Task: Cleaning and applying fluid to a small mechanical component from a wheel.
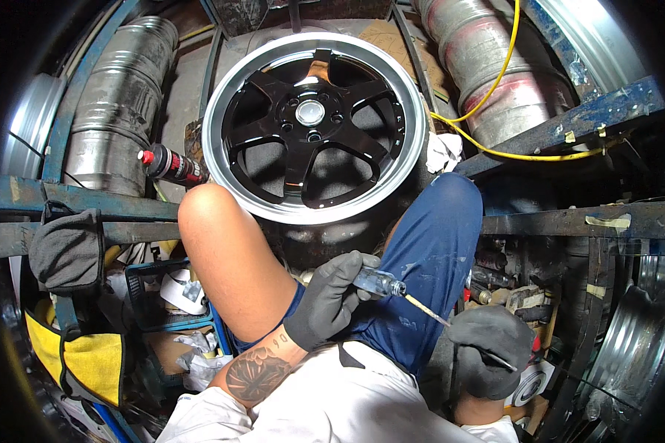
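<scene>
Pointing rightward and slightly down, a small bottle (379, 281) is grasped in the grip of the left hand (325, 299), over navy shorts (440, 240). A thin stick (426, 311) is clasped by the right hand (488, 347), its long axis slanted up-left toward the bottle; a black-spoked wheel (310, 113) is seen beyond.

Bottle (377, 281) in left grip (325, 301)
</scene>
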`<state>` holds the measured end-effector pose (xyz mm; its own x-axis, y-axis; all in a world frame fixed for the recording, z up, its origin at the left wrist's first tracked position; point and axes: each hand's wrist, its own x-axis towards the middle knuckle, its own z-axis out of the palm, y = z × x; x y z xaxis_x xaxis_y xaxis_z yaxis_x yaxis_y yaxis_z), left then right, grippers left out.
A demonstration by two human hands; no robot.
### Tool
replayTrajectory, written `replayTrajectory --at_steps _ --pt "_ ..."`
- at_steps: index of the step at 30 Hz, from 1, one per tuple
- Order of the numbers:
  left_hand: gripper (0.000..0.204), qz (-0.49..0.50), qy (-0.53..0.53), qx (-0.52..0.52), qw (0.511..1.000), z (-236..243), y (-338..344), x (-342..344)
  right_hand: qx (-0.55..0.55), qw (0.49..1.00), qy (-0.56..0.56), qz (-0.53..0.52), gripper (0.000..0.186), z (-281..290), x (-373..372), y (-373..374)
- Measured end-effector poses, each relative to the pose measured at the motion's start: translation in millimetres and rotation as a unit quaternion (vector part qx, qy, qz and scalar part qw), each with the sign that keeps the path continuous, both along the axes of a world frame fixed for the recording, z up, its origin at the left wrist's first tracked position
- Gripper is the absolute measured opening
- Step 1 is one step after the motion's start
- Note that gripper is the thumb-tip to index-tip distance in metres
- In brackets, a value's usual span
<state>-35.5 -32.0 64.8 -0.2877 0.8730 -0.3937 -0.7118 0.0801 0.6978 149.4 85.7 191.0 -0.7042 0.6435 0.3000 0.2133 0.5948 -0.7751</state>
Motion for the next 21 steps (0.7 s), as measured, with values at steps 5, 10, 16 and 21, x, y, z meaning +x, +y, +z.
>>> replayTrajectory --at_steps 5,10,16,21 --pt "0.040 -0.004 -0.004 -0.029 1.000 -4.9 -2.8 -0.1 0.057 0.995 -0.077 0.005 0.017 5.4 -4.3 -2.2" --pt "0.041 0.010 -0.109 -0.024 0.994 0.5 -0.8 -2.2 0.055 0.998 -0.034 0.009 0.015 11.5 -1.9 0.5" --pt "0.043 0.022 -0.118 -0.039 0.992 2.5 1.3 1.0 0.040 0.999 -0.006 -0.005 0.014 5.9 0.3 -0.3" --pt "0.043 -0.015 -0.041 -0.020 0.999 -1.2 -2.1 -1.9 0.050 0.998 -0.025 -0.002 0.013 -0.3 1.6 -0.9"
